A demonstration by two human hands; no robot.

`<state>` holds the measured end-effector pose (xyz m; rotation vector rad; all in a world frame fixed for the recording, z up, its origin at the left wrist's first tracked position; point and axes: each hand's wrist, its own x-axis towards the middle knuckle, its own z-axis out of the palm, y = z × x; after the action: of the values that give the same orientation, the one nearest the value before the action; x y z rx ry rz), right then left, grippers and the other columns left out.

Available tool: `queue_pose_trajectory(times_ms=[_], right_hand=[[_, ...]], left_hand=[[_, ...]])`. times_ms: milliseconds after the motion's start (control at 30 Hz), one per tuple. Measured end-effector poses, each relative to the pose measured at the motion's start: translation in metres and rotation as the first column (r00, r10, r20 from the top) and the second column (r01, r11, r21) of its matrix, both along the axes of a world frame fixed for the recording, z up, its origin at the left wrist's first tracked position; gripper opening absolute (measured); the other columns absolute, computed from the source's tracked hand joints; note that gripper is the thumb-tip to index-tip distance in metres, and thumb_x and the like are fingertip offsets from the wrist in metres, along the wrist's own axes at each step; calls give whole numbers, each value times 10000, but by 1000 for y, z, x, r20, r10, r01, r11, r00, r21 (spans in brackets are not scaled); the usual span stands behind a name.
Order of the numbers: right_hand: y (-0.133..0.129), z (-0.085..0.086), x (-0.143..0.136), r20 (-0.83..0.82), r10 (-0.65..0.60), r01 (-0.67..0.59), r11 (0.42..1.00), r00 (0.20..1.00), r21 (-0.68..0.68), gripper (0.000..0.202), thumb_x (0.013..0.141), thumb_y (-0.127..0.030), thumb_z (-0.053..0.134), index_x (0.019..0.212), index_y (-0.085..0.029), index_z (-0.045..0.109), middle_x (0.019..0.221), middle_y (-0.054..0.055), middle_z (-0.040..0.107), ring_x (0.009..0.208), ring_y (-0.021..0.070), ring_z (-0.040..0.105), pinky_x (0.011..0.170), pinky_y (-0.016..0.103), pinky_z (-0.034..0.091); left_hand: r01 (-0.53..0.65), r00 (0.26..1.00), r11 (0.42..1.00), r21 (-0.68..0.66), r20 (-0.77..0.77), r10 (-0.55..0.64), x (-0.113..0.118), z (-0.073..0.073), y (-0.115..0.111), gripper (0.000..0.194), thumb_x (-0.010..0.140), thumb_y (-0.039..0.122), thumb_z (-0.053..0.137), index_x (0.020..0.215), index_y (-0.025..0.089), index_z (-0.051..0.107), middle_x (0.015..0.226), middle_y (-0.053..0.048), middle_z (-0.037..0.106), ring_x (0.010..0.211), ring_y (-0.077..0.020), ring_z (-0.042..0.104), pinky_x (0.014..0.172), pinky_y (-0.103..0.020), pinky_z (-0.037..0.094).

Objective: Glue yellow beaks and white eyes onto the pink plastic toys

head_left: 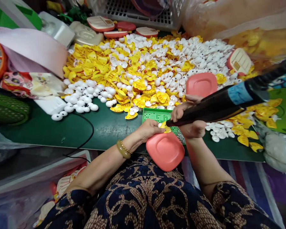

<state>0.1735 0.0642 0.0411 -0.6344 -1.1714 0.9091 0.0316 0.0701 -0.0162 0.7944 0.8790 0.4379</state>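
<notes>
My left hand [150, 131] pinches a yellow plastic piece [166, 128] with a white eye-like part, joined to the top of a coral-pink rounded plate [165, 152]. Wrapped around a black power screwdriver [205, 106] is my right hand [197, 128]. The driver slants down to the left, its tip touching or very near the yellow piece. Whether a screw sits under the tip cannot be seen. Just behind my hands lies a green perforated tray [154, 114] with small metal bits at its right side. A second coral-pink plate [201, 84] rests beyond the driver.
A wide heap of white eye parts [195, 54] and yellow shells [92, 62] covers the back of the green table [107, 132]. A pink basin [35, 47] stands left. A black cable [91, 133] hangs over the front edge. A grey crate [143, 19] stands behind.
</notes>
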Motion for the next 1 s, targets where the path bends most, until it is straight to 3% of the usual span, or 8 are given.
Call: queue_pose_trajectory(times_ms=[233,433,533,667,767,900,1000], right_hand=[[1,-8,-5,11,-170,170,985,985,-39,590,648,-689,680,1062,-288,555,598,-76,487,423,105,446,396,246,400],[4,-9,-9,-28,-334,334,943,942,4,492,722,-675,629,1007,-282,546,583,-77,469,402,94,448,384,240,372],[3,-12,-8,23,-292,292,956,956,-15,554,702,-715,613,1042,-285,537,582,-76,459,404,99,452,363,237,349],[0,-12,1,51,-127,128,992,991,-17,606,679,-738,618,1057,-273,527,590,-72,459,415,104,439,371,245,359],[9,-2,3,76,-47,46,999,996,17,646,642,-765,629,1037,-264,533,589,-68,454,434,116,453,392,260,386],[37,15,-3,-44,-327,330,938,944,110,538,789,-759,458,1039,-287,522,618,-61,446,471,116,481,447,255,416],[55,14,14,242,-381,361,924,892,125,602,710,-721,612,1105,-274,531,907,15,594,817,185,612,697,350,532]], left_hand=[[46,999,999,-2,13,-46,-3,3,5,226,597,256,810,613,102,645,549,-9,590,484,-76,494,481,-196,336],[19,1000,1000,-18,24,-19,0,7,2,224,580,243,828,656,91,681,597,-35,637,522,-91,547,522,-207,400],[15,999,1000,-7,50,-14,-1,7,1,240,565,247,830,637,79,675,580,-28,629,485,-72,521,505,-197,380],[56,998,998,-41,44,-54,-2,9,4,227,567,221,826,643,74,671,568,-28,620,469,-70,509,479,-193,364],[90,996,990,-112,30,-88,-2,19,8,191,607,188,805,606,81,646,547,-21,595,455,-69,495,477,-201,382],[106,993,987,-118,-32,-111,-14,43,11,222,635,150,790,541,94,597,501,-12,554,415,-63,469,432,-191,360],[-21,987,1000,-15,-158,18,-56,66,7,167,619,119,785,583,91,625,523,-15,591,423,-67,494,410,-166,360]])
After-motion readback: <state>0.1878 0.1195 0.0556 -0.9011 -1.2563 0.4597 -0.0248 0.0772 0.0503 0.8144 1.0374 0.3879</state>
